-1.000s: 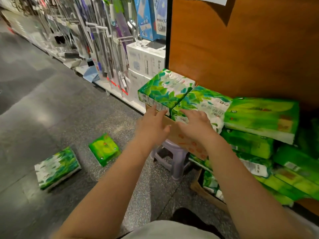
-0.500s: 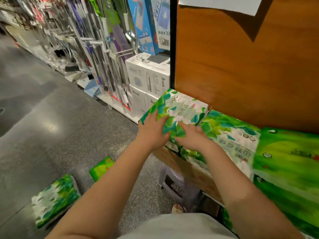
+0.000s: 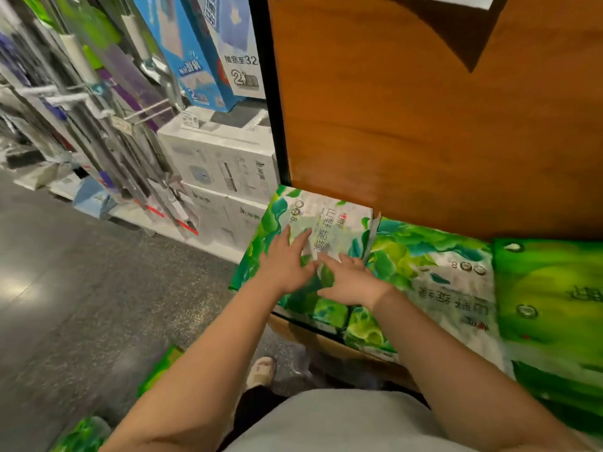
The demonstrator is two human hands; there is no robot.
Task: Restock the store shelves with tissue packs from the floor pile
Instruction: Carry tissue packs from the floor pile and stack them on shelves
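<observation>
A green-and-white leaf-print tissue pack [image 3: 329, 220] lies at the left end of the stack, against the brown wooden panel [image 3: 424, 125]. My left hand [image 3: 285, 264] lies flat on its top with straight fingers. My right hand [image 3: 349, 278] presses on the same pack beside it, fingers extended. A second leaf-print pack [image 3: 434, 272] sits to the right, touching the first. A plain green pack [image 3: 551, 288] follows further right. On the floor lie two more packs, one green [image 3: 160, 367] and one leaf-print [image 3: 81, 435], both partly hidden by my left arm.
White appliance boxes [image 3: 225, 171] and blue boxes [image 3: 202, 53] stand on the shelf to the left. Hanging mops and tools [image 3: 98, 125] line the aisle. A cardboard edge [image 3: 326, 344] shows under the stack. My foot [image 3: 261, 371] is on the grey floor [image 3: 81, 288].
The left leaf-print pack has been pushed back flat against the wooden panel. Both hands went from holding its front edge to lying flat on top. The view moved closer and lower.
</observation>
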